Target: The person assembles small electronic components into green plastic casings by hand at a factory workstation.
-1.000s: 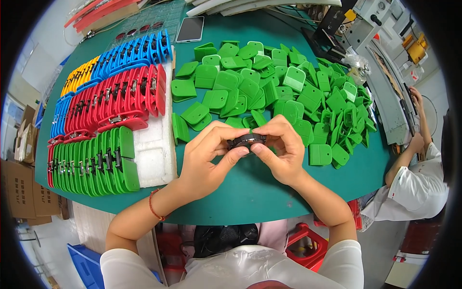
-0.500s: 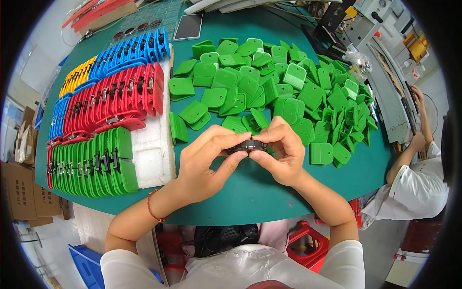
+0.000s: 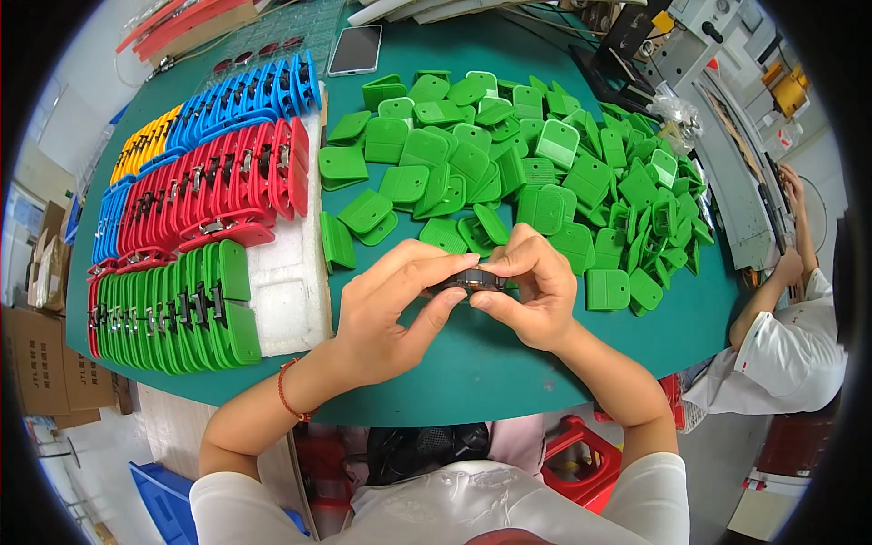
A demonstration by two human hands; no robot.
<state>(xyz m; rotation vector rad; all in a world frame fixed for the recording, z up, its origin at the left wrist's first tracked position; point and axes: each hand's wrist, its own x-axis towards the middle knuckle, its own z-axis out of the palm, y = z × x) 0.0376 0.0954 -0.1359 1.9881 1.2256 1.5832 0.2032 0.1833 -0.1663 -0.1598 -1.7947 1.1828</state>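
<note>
Low over the near middle of the table, a small black wristwatch (image 3: 470, 281) is pinched between my two hands. My left hand (image 3: 386, 304) grips its left side with thumb and fingers. The thumb and fingers of my right hand (image 3: 534, 295) close on its right side. The fingertips cover much of the watch, so its face is hidden. Just beyond my hands lies a big heap of loose green plastic folded holders (image 3: 545, 209).
At the left, rows of green (image 3: 173, 313), red (image 3: 209, 186) and blue holders (image 3: 245, 100) carry watches, beside a white foam block (image 3: 291, 295). A phone (image 3: 355, 50) lies at the back. Another person's arm (image 3: 772, 286) works by a grey machine (image 3: 736, 173) at the right.
My hands stay almost in place with the watch. The right fingertips have shifted slightly on it, and the watch has tilted a little.
</note>
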